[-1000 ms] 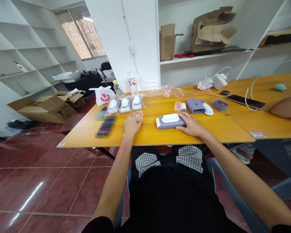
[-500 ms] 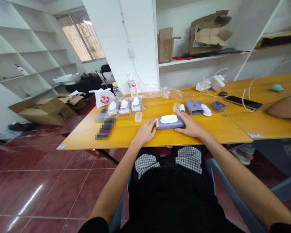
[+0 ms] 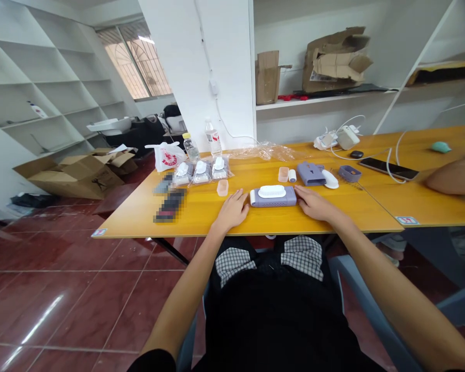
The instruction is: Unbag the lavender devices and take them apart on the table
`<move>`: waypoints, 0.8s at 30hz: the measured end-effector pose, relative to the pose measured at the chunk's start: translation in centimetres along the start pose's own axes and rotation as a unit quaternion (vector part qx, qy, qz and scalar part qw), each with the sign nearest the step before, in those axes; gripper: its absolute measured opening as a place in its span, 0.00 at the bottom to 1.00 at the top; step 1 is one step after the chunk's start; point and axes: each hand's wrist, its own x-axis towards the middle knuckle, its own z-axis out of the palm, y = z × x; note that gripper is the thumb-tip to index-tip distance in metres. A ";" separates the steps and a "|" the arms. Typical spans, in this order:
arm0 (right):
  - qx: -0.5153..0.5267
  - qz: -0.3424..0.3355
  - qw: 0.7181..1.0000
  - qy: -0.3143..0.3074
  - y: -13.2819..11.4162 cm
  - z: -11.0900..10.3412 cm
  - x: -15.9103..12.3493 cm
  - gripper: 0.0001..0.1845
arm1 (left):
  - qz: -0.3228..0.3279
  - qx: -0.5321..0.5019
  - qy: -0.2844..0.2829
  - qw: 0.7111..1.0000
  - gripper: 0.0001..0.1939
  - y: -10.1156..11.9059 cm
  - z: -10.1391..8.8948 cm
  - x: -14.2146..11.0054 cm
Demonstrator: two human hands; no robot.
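A purple case with a white brush on top [image 3: 273, 196] lies on the orange table [image 3: 201, 217] in front of me. My left hand [image 3: 233, 211] rests flat on the table at the case's left end, fingers spread, holding nothing. My right hand [image 3: 315, 203] lies open at the case's right end, fingertips touching or nearly touching it. A small translucent pink cap [image 3: 222, 187] stands just beyond my left hand.
Three bagged sets [image 3: 201, 171], two water bottles [image 3: 214, 137], a white bag [image 3: 166, 155] and dark blurred items [image 3: 169, 205] lie to the left. Another purple case [image 3: 312, 173], a white part [image 3: 330, 180], a small tray [image 3: 349, 173], phone [image 3: 388, 168] and chargers [image 3: 341, 137] lie right. Another person's arm [image 3: 453, 177] rests far right.
My left hand left the pink cap on the table and moved right to the case's left end. My right hand slid off the case's front edge to its right end.
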 end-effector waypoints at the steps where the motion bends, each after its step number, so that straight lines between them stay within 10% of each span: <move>1: -0.019 0.008 1.000 0.003 -0.5 0.1 0.0 0.35 | -0.002 0.003 -0.003 1.000 0.29 0.1 0.0 0.0; 24: -0.024 0.006 0.999 0.021 -1.3 0.0 0.1 0.35 | 0.008 -0.003 0.002 1.000 0.28 -0.6 0.6 0.3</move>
